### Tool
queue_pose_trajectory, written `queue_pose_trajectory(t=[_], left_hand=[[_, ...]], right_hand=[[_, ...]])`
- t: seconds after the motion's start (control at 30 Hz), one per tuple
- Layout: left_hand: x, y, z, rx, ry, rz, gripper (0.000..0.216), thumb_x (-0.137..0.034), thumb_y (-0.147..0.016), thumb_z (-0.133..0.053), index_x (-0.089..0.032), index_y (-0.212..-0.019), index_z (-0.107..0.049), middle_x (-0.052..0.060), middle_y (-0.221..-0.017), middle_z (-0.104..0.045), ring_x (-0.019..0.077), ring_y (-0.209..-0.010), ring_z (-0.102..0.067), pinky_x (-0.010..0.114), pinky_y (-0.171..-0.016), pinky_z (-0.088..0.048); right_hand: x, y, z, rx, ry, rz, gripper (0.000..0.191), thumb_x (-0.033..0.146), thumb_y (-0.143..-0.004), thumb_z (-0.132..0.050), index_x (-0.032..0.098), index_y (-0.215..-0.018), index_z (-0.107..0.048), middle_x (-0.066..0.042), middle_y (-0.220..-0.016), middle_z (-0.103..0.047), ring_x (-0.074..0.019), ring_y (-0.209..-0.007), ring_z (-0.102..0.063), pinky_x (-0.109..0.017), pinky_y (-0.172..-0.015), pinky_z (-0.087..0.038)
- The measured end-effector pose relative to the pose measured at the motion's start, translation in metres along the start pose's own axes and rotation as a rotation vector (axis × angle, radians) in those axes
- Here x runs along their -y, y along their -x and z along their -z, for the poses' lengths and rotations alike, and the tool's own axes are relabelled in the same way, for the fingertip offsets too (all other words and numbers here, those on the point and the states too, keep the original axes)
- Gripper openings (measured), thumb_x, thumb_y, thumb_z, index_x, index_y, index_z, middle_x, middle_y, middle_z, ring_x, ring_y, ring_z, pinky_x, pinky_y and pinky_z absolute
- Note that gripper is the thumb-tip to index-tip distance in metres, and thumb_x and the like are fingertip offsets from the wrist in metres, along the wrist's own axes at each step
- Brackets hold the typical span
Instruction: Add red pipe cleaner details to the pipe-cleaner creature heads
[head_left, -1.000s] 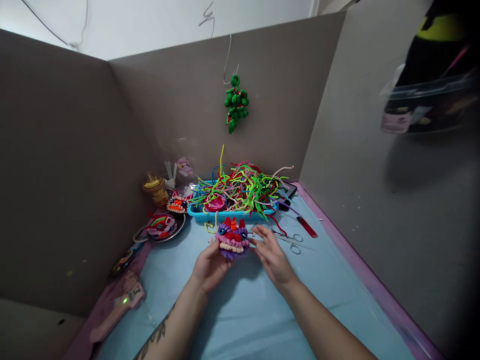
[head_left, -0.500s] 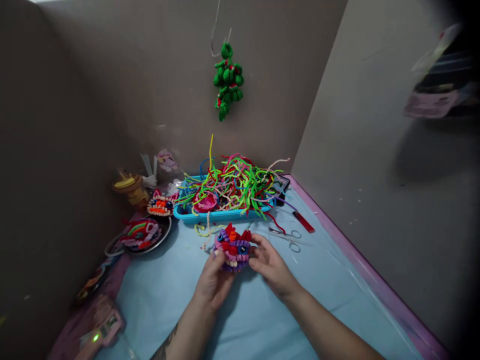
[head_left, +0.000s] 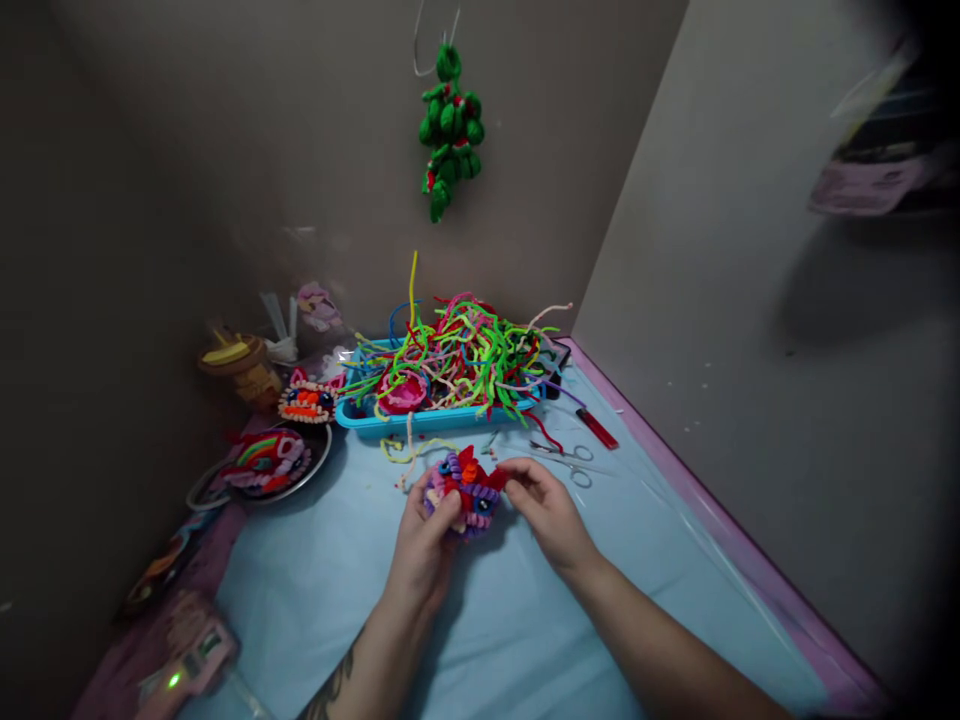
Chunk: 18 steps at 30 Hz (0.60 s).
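A pipe-cleaner animal head (head_left: 466, 495) in purple, red and pink, with dark blue-rimmed eyes, is held over the blue table cover. My left hand (head_left: 429, 530) grips its left side, thumb across the front. At its upper right, my right hand (head_left: 541, 505) pinches a red ear-like tip (head_left: 496, 478) between thumb and fingers. Just behind lies a yellow pipe cleaner (head_left: 397, 452). Scissors (head_left: 576, 465) rest open-handled beyond my right hand, with a red comb-like or lighter-like piece (head_left: 597, 428) farther right.
A blue tray (head_left: 390, 425) heaped with colourful pipe cleaners (head_left: 487, 360) stands at the back. On the left are a metal bowl (head_left: 321, 465) with a rainbow piece, an orange-and-peach face piece (head_left: 307, 400) and a pink device (head_left: 199, 650). A green ornament (head_left: 450, 125) hangs above.
My right hand has shifted from the head's right side up to its red ear tip and now pinches it. My left thumb lies further across the front. The camera view has shifted slightly.
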<state>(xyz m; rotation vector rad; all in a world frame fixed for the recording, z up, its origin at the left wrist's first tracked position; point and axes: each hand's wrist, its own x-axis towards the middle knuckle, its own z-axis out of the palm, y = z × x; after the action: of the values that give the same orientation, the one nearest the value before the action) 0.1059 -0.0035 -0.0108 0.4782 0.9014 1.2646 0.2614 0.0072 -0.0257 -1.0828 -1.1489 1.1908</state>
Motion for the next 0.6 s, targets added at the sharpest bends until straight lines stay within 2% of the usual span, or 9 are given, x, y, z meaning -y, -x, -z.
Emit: queue_pose_trajectory(t=[0.1,0.2,0.27,0.33,0.47,0.53,0.6], left_hand=[[0.003,0.002,-0.001,0.009,-0.029,-0.002,0.065,-0.028,-0.059,-0.082,-0.02,-0.116,-0.052,0.007,-0.101,-0.067,0.0205,-0.084,-0.063,0.032,-0.075,-0.05],[0.006,0.003,-0.001,0.017,-0.076,-0.028,0.065,-0.027,-0.059,-0.082,-0.021,-0.116,-0.052,0.006,-0.099,-0.068,0.0193,-0.082,-0.064,0.031,-0.073,-0.05],[0.008,0.004,0.0,0.019,-0.105,-0.054,0.065,-0.027,-0.062,-0.081,-0.021,-0.118,-0.05,0.007,-0.1,-0.067,0.0193,-0.083,-0.064,0.031,-0.073,-0.051],[0.01,0.003,0.002,0.029,-0.128,-0.083,0.063,-0.027,-0.064,-0.08,-0.021,-0.119,-0.049,0.008,-0.105,-0.067,0.0201,-0.087,-0.064,0.033,-0.076,-0.051],[0.012,0.001,0.005,0.041,-0.178,-0.125,0.061,-0.028,-0.067,-0.078,-0.021,-0.12,-0.049,0.01,-0.111,-0.065,0.0218,-0.095,-0.063,0.036,-0.085,-0.049],[0.011,0.0,0.005,0.025,-0.238,-0.156,0.061,-0.029,-0.067,-0.078,-0.023,-0.12,-0.048,0.009,-0.112,-0.064,0.0223,-0.097,-0.063,0.037,-0.087,-0.049],[0.009,0.001,0.004,0.008,-0.324,-0.203,0.062,-0.028,-0.065,-0.079,-0.024,-0.118,-0.047,0.008,-0.112,-0.064,0.0226,-0.098,-0.063,0.038,-0.087,-0.049]], right_hand=[[0.001,0.0,0.001,-0.001,-0.003,0.023,0.027,0.044,-0.078,-0.064,0.022,-0.094,-0.062,-0.003,-0.088,-0.063,-0.0182,-0.08,-0.057,-0.029,-0.073,-0.046],[0.001,-0.001,0.003,0.005,0.029,0.104,0.02,0.04,-0.081,-0.062,0.02,-0.079,-0.061,-0.001,-0.077,-0.058,-0.0156,-0.072,-0.052,-0.027,-0.067,-0.042],[0.0,-0.002,0.003,0.015,0.055,0.149,0.023,0.038,-0.082,-0.061,0.019,-0.069,-0.057,0.0,-0.07,-0.053,-0.0146,-0.068,-0.049,-0.026,-0.065,-0.039],[-0.003,-0.003,0.003,0.029,0.052,0.148,0.025,0.038,-0.082,-0.061,0.019,-0.067,-0.055,0.001,-0.068,-0.051,-0.0139,-0.066,-0.047,-0.025,-0.063,-0.038],[-0.007,-0.003,0.003,0.067,0.021,0.104,0.024,0.039,-0.083,-0.059,0.019,-0.071,-0.055,0.0,-0.071,-0.053,-0.014,-0.067,-0.049,-0.025,-0.062,-0.039],[-0.007,-0.002,0.004,0.073,0.009,0.093,0.019,0.038,-0.084,-0.058,0.02,-0.083,-0.059,-0.002,-0.083,-0.058,-0.016,-0.075,-0.053,-0.027,-0.068,-0.042],[-0.005,-0.001,0.005,0.044,0.035,0.118,0.022,0.037,-0.084,-0.058,0.021,-0.099,-0.059,-0.005,-0.096,-0.06,-0.0184,-0.084,-0.055,-0.029,-0.072,-0.043]])
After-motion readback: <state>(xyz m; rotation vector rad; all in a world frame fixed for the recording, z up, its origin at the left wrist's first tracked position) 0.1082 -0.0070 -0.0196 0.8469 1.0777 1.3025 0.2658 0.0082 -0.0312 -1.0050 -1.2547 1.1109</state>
